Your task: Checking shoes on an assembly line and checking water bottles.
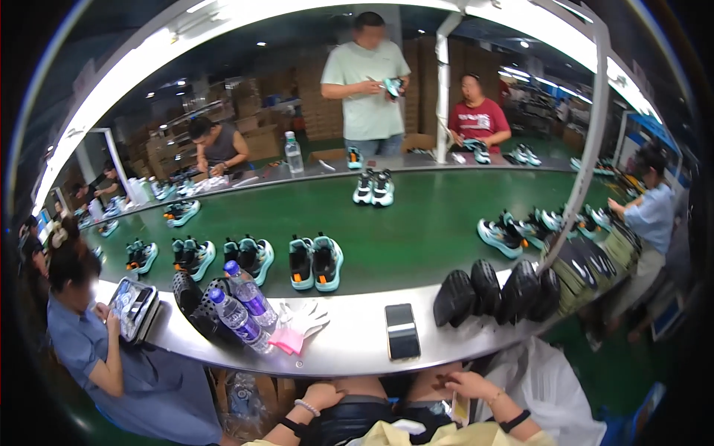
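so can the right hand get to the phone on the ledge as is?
Probably yes. The right hand is in the lap below the grey ledge, and the black phone lies flat just above it near the ledge's edge, with nothing on or beside it.

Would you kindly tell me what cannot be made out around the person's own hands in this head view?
- Left hand: rests low by the lap; whether it holds anything is unclear at this size.
- Right hand: a small flat object hangs below its fingers, too small to identify.
- Forearms: cut off by the lower edge.
- Phone on the metal ledge: its screen is dark.
- Black shoe parts: their kind is unclear, being dark and stacked.
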Available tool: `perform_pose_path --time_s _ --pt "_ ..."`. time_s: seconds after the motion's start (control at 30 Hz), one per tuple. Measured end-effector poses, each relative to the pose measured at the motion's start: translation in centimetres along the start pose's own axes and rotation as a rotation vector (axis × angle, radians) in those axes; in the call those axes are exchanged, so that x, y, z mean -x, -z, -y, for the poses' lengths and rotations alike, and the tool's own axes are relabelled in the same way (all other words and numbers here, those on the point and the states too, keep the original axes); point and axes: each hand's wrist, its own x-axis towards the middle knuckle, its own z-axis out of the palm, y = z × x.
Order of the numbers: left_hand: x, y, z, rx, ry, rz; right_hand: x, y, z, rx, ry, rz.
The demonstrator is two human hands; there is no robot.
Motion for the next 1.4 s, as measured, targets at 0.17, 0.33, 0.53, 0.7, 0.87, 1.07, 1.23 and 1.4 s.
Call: perform_pose_path --time_s 0.17,0.33,0.53,0.7,0.87,1.07,1.23,1.4 --pt "1.3 0.7 -2.0 0.209 -0.456 0.035 -0.4 0.5 8.9 0.027 0.08 0.04" --pt "0.3 1.1 -0.8 0.335 -0.573 0.079 -2.4 -0.3 19.1 0.065 -0.002 0.22" --pt "0.0 0.8 3.3 0.436 -0.543 0.181 -7.1 -4.9 24.0 0.158 0.194 0.24" --pt "-1.6 -0.6 5.9 0.742 -0.486 0.368 -8.6 -6.2 25.6 0.196 0.118 0.26" --pt "-3.9 -2.8 8.0 0.779 -0.42 0.425 -9.3 -6.6 25.5 0.182 0.114 0.248" --pt "-4.7 -2.6 7.0 0.827 -0.408 0.506 -9.0 -6.2 23.6 0.147 0.093 0.185" --pt "-5.3 -2.4 5.8 0.801 -0.318 0.502 -8.6 -5.6 22.1 0.113 0.109 0.185" --pt "-3.5 -0.2 3.4 0.604 -0.338 0.46 -7.5 -4.8 21.0 0.018 0.13 0.161"
